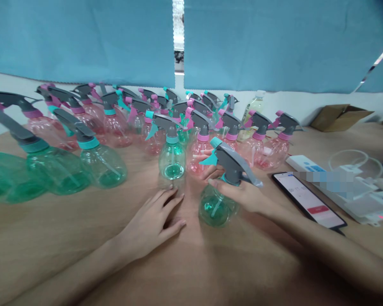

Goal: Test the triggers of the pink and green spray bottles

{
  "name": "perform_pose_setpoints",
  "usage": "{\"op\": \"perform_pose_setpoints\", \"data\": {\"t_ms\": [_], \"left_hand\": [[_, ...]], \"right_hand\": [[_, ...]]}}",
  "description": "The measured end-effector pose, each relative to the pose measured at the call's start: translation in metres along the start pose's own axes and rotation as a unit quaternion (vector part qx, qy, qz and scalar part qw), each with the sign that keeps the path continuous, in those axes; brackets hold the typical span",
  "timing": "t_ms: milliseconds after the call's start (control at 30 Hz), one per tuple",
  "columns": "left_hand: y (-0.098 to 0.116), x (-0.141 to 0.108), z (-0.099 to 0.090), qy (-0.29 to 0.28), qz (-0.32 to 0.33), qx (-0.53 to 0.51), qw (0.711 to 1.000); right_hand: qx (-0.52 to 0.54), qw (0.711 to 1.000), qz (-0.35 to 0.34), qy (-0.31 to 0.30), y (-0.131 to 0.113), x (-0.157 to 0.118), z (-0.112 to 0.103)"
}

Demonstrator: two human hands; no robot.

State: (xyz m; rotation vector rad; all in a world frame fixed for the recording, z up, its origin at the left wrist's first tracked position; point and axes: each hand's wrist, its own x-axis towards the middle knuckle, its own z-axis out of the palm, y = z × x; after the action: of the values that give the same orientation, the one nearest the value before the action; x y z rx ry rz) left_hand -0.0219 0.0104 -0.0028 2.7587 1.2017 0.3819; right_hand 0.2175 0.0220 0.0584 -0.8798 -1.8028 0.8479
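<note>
My right hand (239, 193) is wrapped round the neck of a green spray bottle (215, 208) with a grey and teal trigger head. That bottle stands upright at the table's middle, slightly right. To its left my left hand (156, 219) lies on the tabletop, fingers stretched out and holding nothing. Just beyond those fingertips is another green spray bottle (172, 159), also with a teal collar. A pink spray bottle (199, 148) stands beside it, partly behind my right fingers.
Several pink and green spray bottles (104, 165) crowd the back and left of the wooden table (92, 255). On the right lie a phone (309, 197), a white power strip (306, 165) with cables, and a brown cardboard box (340, 117). A blue curtain (274, 46) hangs behind.
</note>
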Motion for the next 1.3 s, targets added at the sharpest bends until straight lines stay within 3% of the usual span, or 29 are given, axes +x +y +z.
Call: {"op": "perform_pose_setpoints", "data": {"t_ms": [767, 1300], "left_hand": [[-0.001, 0.000, 0.001, 0.010, 0.004, -0.003, 1.000], [-0.002, 0.000, 0.002, 0.013, 0.007, -0.004, 1.000]], "right_hand": [[-0.030, 0.999, 0.009, 0.007, 0.003, 0.001, -0.003], [-0.093, 0.995, 0.029, 0.017, -0.028, 0.003, -0.004]]}}
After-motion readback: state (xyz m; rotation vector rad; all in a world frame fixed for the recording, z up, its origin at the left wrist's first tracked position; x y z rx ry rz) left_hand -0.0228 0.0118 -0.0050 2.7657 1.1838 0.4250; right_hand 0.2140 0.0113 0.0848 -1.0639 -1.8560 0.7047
